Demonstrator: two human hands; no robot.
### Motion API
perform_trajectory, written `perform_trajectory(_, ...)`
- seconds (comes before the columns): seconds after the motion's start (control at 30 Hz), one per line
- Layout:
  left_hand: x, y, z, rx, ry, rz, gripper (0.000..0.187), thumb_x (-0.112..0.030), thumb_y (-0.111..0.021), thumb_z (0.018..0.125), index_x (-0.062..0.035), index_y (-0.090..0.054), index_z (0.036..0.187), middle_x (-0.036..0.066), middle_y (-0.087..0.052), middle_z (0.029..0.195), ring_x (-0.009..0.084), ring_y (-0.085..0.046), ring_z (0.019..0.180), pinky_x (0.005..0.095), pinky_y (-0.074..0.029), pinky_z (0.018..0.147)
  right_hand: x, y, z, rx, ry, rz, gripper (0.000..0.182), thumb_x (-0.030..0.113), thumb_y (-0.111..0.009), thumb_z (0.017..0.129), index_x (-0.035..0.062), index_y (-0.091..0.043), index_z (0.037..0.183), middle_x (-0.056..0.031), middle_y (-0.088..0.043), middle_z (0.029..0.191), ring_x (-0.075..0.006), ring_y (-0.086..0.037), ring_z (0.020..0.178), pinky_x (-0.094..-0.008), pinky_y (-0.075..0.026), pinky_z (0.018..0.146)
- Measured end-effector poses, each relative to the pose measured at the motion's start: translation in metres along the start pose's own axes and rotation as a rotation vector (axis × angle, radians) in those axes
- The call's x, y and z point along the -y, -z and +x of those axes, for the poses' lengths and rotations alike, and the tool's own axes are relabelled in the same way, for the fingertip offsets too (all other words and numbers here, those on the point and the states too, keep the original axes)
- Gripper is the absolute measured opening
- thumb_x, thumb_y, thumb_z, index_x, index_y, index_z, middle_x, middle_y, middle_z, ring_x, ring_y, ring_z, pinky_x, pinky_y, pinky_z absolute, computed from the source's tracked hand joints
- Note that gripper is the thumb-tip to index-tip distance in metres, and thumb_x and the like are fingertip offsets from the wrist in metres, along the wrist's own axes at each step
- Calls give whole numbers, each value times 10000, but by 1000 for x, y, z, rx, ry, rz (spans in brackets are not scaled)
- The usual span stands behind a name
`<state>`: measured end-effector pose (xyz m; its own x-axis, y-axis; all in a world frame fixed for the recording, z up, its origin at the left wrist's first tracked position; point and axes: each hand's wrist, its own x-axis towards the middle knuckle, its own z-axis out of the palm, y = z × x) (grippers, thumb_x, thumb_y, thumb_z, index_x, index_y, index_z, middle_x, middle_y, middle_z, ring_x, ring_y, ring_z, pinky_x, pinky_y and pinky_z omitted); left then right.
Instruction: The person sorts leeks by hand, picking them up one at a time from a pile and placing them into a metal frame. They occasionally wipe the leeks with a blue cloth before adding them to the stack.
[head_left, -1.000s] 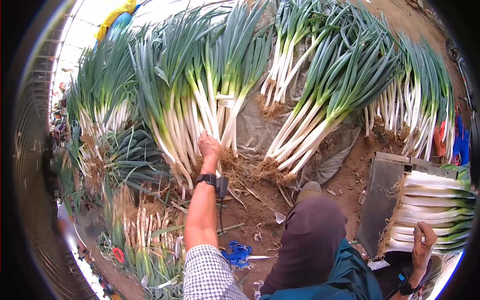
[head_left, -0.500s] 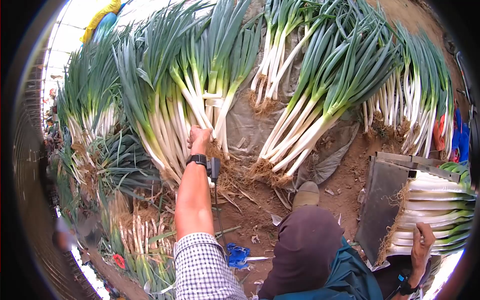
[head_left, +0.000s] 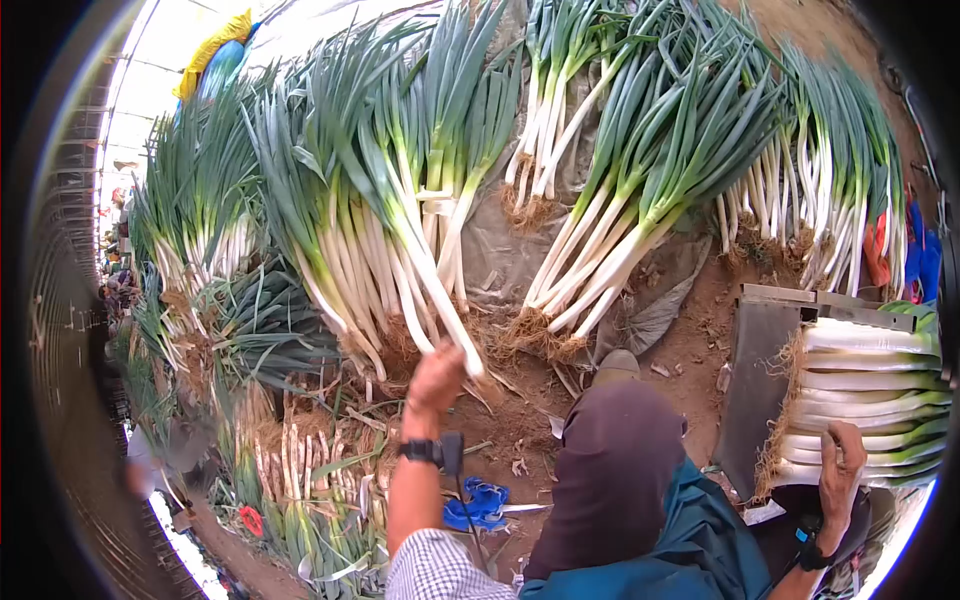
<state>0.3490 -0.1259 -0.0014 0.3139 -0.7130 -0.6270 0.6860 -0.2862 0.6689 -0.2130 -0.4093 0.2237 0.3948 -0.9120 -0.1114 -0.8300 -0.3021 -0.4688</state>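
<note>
My left hand [head_left: 437, 380], blurred by motion, is closed on a long green onion [head_left: 447, 305] near its root end. That stalk slants down from a pile of green onions [head_left: 345, 255], its white shaft toward me. A watch with a small black device is on my left wrist. At the right, my right hand [head_left: 842, 465] has curled fingers and rests against the near side of a row of trimmed green onions [head_left: 865, 405]. These stalks lie sideways in a metal holder [head_left: 752, 385], roots over its plate. Whatever may be under the right fingers is hidden.
More green onions [head_left: 620, 230] lie on a grey sheet [head_left: 490, 245] ahead, with further bunches at the far right [head_left: 835, 190] and left [head_left: 205, 235]. My knee [head_left: 610, 470] is between my hands. Blue plastic [head_left: 478, 503] lies on the soil.
My left hand has come toward me, drawing one green onion partway out of the pile. My right hand stays beside the row in the metal holder. The view has shifted slightly.
</note>
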Motion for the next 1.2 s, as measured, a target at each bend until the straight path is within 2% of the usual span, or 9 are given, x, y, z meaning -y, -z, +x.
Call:
perform_trajectory(0.1, 82, -49, -34, 61, 157, -363, 345, -224, -672, 978, -63, -556, 1260, 124, -676, 1089, 262, -684, 986, 448, -583, 873, -4, 6, -7, 11, 5, 33, 166, 49, -653, 929, -27, -639, 1076, -151, -634, 965, -284, -606, 889, -375, -487, 834)
perform_trajectory(0.33, -1, -72, 21, -140, -175, -374, 279, -240, -612, 1024, -92, -472, 1214, 81, -635, 949, 162, -651, 760, 354, -607, 690, -4, 17, -11, 60, 26, 77, 171, 71, -680, 922, -14, -654, 1068, -161, -663, 1001, -306, -632, 914, -382, -499, 845)
perform_trajectory(0.5, -59, -151, -25, -264, -253, -126, 247, -200, -603, 1024, -5, -504, 1139, 34, -604, 798, 101, -586, 591, 238, -534, 485, -10, 20, -27, -31, 53, 109, 213, -21, -696, 851, -8, -664, 1060, -180, -678, 1002, -341, -650, 931, -392, -509, 860)
perform_trajectory(0.57, -79, -179, -50, -181, -213, -168, 175, -189, -589, 1034, -57, -489, 1095, 52, -616, 822, 129, -609, 599, 289, -541, 488, -14, 20, -30, -70, 82, 154, 257, -62, -701, 806, -11, -665, 1056, -187, -682, 1003, -348, -657, 933, -400, -519, 851)
perform_trajectory(0.67, -116, -237, -90, -104, -247, -43, 305, -225, -562, 1040, 44, -534, 1179, 27, -622, 812, 74, -572, 562, 201, -482, 440, -18, 21, -30, -59, 101, 140, 258, -50, -705, 810, -12, -666, 1062, -186, -682, 1007, -353, -658, 940, -400, -523, 845)
perform_trajectory(0.87, -170, -331, -147, 138, -368, 102, 393, -214, -547, 1046, 85, -506, 1298, 40, -609, 840, 64, -540, 612, 232, -437, 512, -27, 22, -30, -80, 164, 135, 246, 13, -739, 809, -6, -696, 1050, -187, -703, 1033, -368, -655, 986, -427, -522, 877)
perform_trajectory(1.03, -185, -360, -97, 283, -456, 250, 373, -211, -581, 1033, 48, -539, 1299, 66, -646, 830, 104, -560, 554, 254, -478, 489, -26, 22, -32, -123, 197, 150, 270, -18, -735, 790, -6, -695, 1057, -192, -687, 1028, -379, -646, 970, -436, -521, 863)
perform_trajectory(1.17, -149, -320, 3, 197, -155, 366, 175, -124, -665, 967, -10, -603, 1084, 100, -664, 852, 175, -677, 702, 293, -604, 581, -23, 21, -30, -59, 122, 150, 271, -31, -694, 805, -20, -674, 1075, -199, -674, 1031, -371, -637, 958, -431, -511, 870)
perform_trajectory(1.2, -132, -313, 9, 157, -165, 761, 157, -147, -646, 985, -28, -605, 1080, 89, -659, 873, 161, -671, 722, 295, -601, 607, -20, 21, -28, -71, 139, 139, 235, -20, -688, 832, -23, -668, 1066, -190, -670, 1022, -359, -637, 949, -419, -509, 865)
